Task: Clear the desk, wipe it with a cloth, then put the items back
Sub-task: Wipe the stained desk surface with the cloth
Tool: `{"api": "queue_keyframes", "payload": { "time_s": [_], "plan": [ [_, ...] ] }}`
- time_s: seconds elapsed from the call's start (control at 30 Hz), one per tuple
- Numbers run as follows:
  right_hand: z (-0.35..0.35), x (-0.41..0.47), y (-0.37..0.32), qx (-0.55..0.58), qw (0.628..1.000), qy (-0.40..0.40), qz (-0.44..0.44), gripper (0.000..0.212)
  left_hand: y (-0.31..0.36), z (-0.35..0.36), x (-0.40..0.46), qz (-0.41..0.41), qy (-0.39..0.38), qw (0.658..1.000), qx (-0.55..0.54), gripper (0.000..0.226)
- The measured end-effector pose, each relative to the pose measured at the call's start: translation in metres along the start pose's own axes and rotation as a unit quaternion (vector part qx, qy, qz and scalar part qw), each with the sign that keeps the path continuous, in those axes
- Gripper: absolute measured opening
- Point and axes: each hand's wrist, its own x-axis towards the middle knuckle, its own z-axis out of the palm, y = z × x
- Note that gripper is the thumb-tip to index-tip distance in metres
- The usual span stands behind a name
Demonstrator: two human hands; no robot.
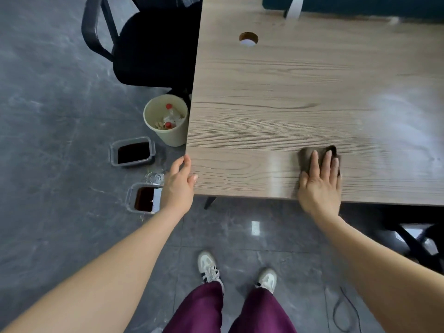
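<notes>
Wiping is in hand: the cloth point(312, 157) is pressed flat under the right hand point(319, 181), fingers straight, near the bench point(264, 92) front edge. The left hand point(177, 183), relaxed, holding nothing, touches the front-left corner. Overlapping strokes with even pressure are advised

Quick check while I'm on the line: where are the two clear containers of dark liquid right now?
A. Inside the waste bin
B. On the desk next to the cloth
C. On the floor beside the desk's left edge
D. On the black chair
C: both containers sit on the grey floor left of the desk, near the bin, while the right hand presses the cloth on the desktop.
</notes>
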Motion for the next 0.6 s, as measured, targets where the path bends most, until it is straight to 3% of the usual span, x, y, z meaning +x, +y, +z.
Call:
{"api": "queue_keyframes", "payload": {
  "time_s": [0.03, 0.1, 0.2, 0.3, 0.37, 0.5, 0.6],
  "plan": [
    [0.005, -0.004, -0.015, -0.004, 1.0, 0.015, -0.008, 0.06, 0.001, 0.0, 0.0, 0.001, 0.002, 1.0, 0.001, 0.052],
    [0.022, -0.022, -0.057, -0.01, 0.994, 0.018, -0.111, 0.063, 0.0, 0.0, 0.0, -0.005, 0.002, 1.0, -0.003, 0.052],
    [0.04, -0.059, -0.111, -0.01, 0.956, -0.058, -0.286, 0.059, -0.001, -0.002, 0.001, -0.002, -0.004, 1.0, -0.026, 0.053],
    [0.032, -0.049, -0.104, -0.019, 0.924, -0.09, -0.37, 0.056, 0.0, -0.005, 0.0, -0.006, -0.007, 0.999, -0.038, 0.053],
    [0.023, -0.02, -0.078, -0.012, 0.945, -0.061, -0.323, 0.056, 0.0, -0.008, 0.002, -0.003, -0.003, 0.999, -0.034, 0.054],
    [0.008, 0.043, -0.076, 0.013, 0.994, -0.026, -0.106, 0.056, -0.003, -0.01, 0.004, 0.001, 0.001, 0.999, -0.045, 0.055],
    [0.015, 0.068, -0.128, 0.02, 0.994, -0.005, -0.111, 0.057, -0.008, -0.007, 0.006, 0.001, 0.007, 0.998, -0.062, 0.055]
  ]
}}
